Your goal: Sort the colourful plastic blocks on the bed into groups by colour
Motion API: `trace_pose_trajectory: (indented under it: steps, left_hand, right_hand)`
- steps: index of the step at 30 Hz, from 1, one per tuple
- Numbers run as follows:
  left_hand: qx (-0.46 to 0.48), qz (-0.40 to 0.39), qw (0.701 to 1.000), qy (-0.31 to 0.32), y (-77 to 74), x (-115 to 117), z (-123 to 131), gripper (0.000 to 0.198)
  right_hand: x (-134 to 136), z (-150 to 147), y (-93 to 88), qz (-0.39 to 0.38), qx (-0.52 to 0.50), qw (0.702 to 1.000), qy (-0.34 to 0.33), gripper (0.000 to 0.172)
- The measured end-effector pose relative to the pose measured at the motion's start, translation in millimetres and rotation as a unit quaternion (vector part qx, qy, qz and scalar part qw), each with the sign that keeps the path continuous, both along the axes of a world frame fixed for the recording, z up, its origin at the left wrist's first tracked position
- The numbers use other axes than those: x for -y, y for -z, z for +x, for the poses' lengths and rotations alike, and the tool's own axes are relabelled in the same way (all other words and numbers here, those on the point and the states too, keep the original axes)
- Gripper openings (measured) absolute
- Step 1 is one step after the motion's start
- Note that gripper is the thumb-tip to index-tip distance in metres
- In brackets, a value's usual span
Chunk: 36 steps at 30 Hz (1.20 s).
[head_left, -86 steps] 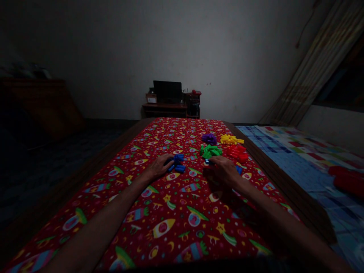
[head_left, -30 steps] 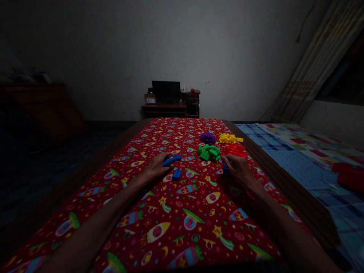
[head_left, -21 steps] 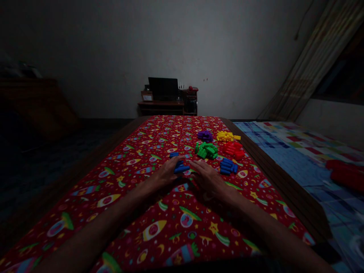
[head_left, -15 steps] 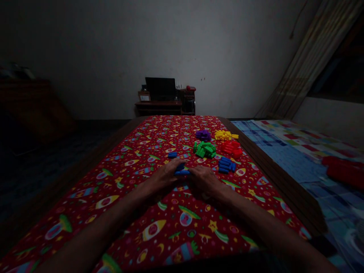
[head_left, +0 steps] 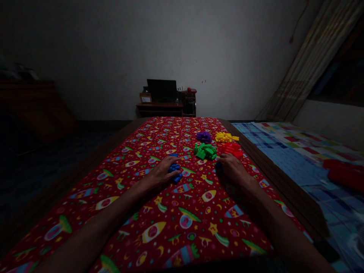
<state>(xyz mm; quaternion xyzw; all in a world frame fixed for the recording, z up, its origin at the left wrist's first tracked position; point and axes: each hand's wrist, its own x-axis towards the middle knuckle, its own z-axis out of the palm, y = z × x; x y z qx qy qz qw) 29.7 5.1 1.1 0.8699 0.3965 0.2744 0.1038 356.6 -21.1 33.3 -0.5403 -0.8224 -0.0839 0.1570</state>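
Note:
My left hand [head_left: 163,170] curls around several small blue plastic blocks [head_left: 174,167] on the patterned red cloth, its thumb lying across them. Just beyond its fingers is another blue block [head_left: 173,155], partly covered. My right hand [head_left: 234,167] is bent down over the other blue pile, fingers closed on it. Only a dark blue bit [head_left: 218,167] shows at its fingertips; the palm hides the rest. Close beyond the right hand lies a heap of red blocks [head_left: 231,148]. Green blocks [head_left: 204,151] are heaped between the two hands, a little farther away.
Purple blocks [head_left: 204,137] and yellow blocks [head_left: 226,137] form two piles farther back. The red cloth [head_left: 182,204] covers a long table with brown edges. At the far wall stands a desk with a monitor [head_left: 162,90]. A bed with blue plaid bedding [head_left: 264,151] is at right.
My right hand has moved right, away from the left hand, onto the right-hand blue pile. My left hand has shifted slightly left and lies over the blue blocks near the middle.

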Motion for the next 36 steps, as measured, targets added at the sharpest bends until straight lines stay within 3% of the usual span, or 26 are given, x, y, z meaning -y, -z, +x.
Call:
trace_pose_trajectory:
  steps: [3,7,12,16,19,22,24,26,30,33,36]
  left_hand:
    - [-0.028,0.01,0.999,-0.043,-4.9,1,-9,0.055]
    - [-0.033,-0.041,0.997,-0.059,-16.1,1,-15,0.05]
    - [0.026,-0.075,0.994,-0.081,-31.9,12,2,0.048]
    - [0.052,-0.063,0.996,-0.039,-27.0,32,26,0.052]
    - [0.057,-0.049,0.997,0.022,-14.9,45,40,0.053]
    - [0.051,-0.038,0.997,0.052,-10.7,52,45,0.056]
    - [0.04,-0.013,0.998,0.055,-13.7,49,42,0.055]
    - [0.02,0.022,0.999,0.045,-16.7,42,34,0.046]
    - [-0.022,0.055,0.998,0.001,-11.5,22,19,0.031]
    - [-0.039,0.034,0.999,-0.019,-3.4,14,14,0.03]
    - [-0.03,0.01,0.998,-0.056,-1.4,14,11,0.034]
  right_hand:
    - [1,-2,-3.5,0.015,-0.04,0.999,-0.016,0.034]
    - [5,-13,-2.9,0.037,-0.102,0.992,-0.061,0.035]
    - [15,-39,12.8,0.028,-0.185,0.969,-0.163,0.032]
    - [33,-61,16.3,-0.007,-0.241,0.94,-0.242,0.041]
    - [40,-73,18.4,-0.058,-0.243,0.934,-0.256,0.035]
    - [37,-71,14.8,-0.067,-0.229,0.943,-0.234,0.024]
    - [30,-55,2.9,-0.058,-0.215,0.951,-0.213,0.023]
    - [23,-27,-15.0,-0.065,-0.203,0.961,-0.174,0.024]
    - [7,39,-40.7,-0.191,-0.16,0.966,-0.068,0.023]
    - [-3,65,-36.5,-0.27,-0.122,0.955,0.006,0.022]
    - [-8,68,-25.6,-0.26,-0.084,0.96,0.062,0.023]
